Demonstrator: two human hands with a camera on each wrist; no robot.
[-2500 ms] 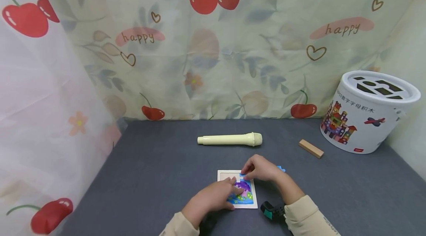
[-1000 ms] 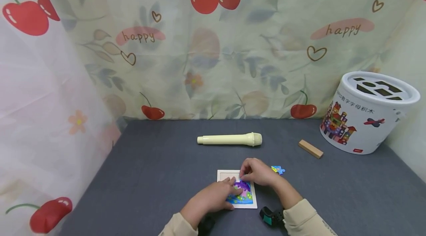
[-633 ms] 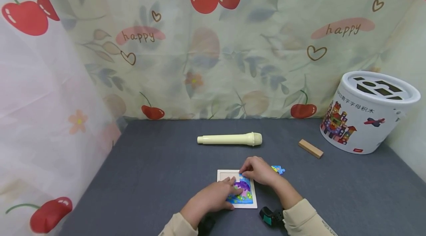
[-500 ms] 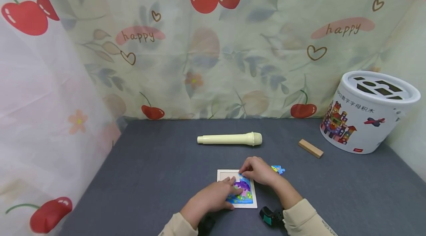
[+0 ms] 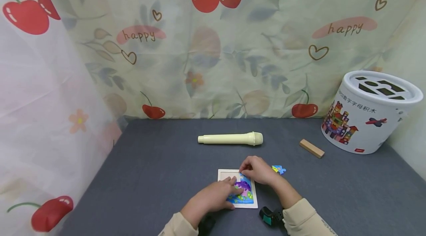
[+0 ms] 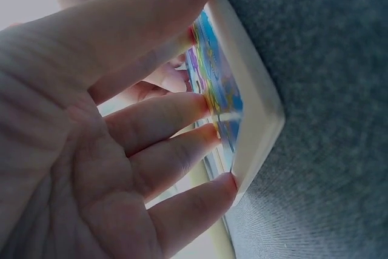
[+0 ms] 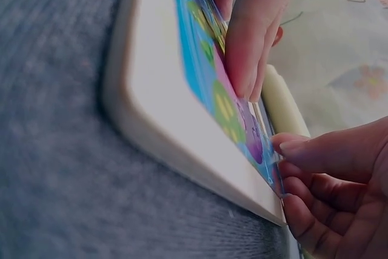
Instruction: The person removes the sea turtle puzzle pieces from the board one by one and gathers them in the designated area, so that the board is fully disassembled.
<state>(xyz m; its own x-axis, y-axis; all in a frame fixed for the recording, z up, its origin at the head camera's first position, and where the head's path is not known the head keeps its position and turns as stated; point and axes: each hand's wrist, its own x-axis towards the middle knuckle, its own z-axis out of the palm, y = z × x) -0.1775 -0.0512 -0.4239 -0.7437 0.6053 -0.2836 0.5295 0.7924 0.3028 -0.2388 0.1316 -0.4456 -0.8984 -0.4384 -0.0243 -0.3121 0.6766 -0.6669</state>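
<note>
A small jigsaw puzzle in a pale frame [image 5: 254, 199] lies on the dark table. Its picture [image 5: 245, 198] is blue with purple and green, and the upper left of the tray shows bare. Spread, nearly straight fingers of my left hand [image 5: 213, 196] rest on the puzzle, and the thumb touches the frame's near edge. At the upper right corner, my right hand [image 5: 257, 170] pinches a blue puzzle piece [image 5: 242, 177] with curled fingers and thumb; fingers partly cover it. A loose blue and yellow puzzle piece [image 5: 279, 169] lies just right of that hand.
Behind the puzzle lies a cream toy microphone [image 5: 229, 139]. A wooden block [image 5: 311, 148] sits to the right, near a large white bucket [image 5: 366, 117] with a slotted lid. Beside the right wrist is a black strap device [image 5: 270, 216]. A printed curtain [image 5: 173, 62] hangs behind.
My right hand drew slightly toward me, uncovering the loose piece, then moved a little back up to the frame's corner with its piece. The left hand has stayed on the puzzle.
</note>
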